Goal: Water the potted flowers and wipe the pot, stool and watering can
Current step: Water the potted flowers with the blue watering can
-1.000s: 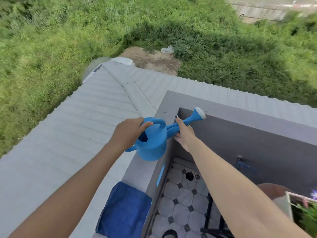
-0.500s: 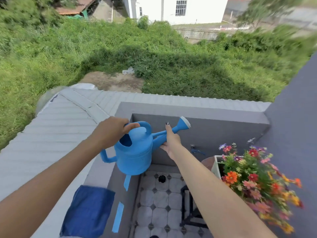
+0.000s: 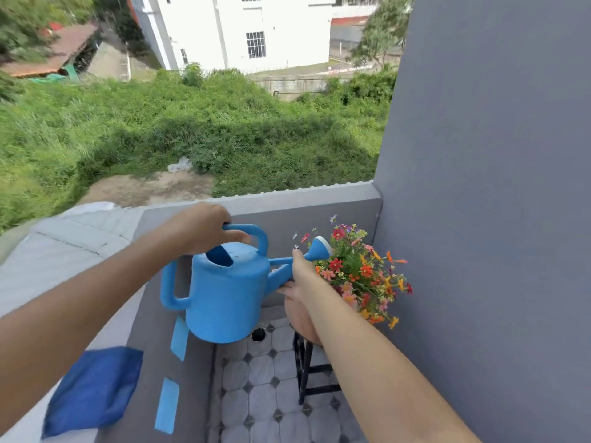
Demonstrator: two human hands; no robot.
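Observation:
I hold a blue watering can (image 3: 225,295) in the air over the balcony corner. My left hand (image 3: 200,228) grips its top handle. My right hand (image 3: 299,276) is closed around the spout from below. The spout's rose (image 3: 319,249) points right and touches the edge of the potted flowers (image 3: 361,273), a bunch of red, orange and pink blooms. The pot is hidden behind my right arm. It stands on a round stool (image 3: 302,321) with black legs (image 3: 303,366). A dark blue cloth (image 3: 92,390) lies on the ledge at the lower left.
A grey parapet (image 3: 307,199) runs behind the can, and a grey wall (image 3: 479,187) rises on the right beside the flowers. Strips of blue tape (image 3: 167,406) are stuck on the parapet's inner face. The tiled floor (image 3: 265,394) has a drain hole (image 3: 258,334).
I have swung the can to the right, off the parapet corner and toward the flowers. The view has turned right and upward, so the flowers and grey wall have come into sight.

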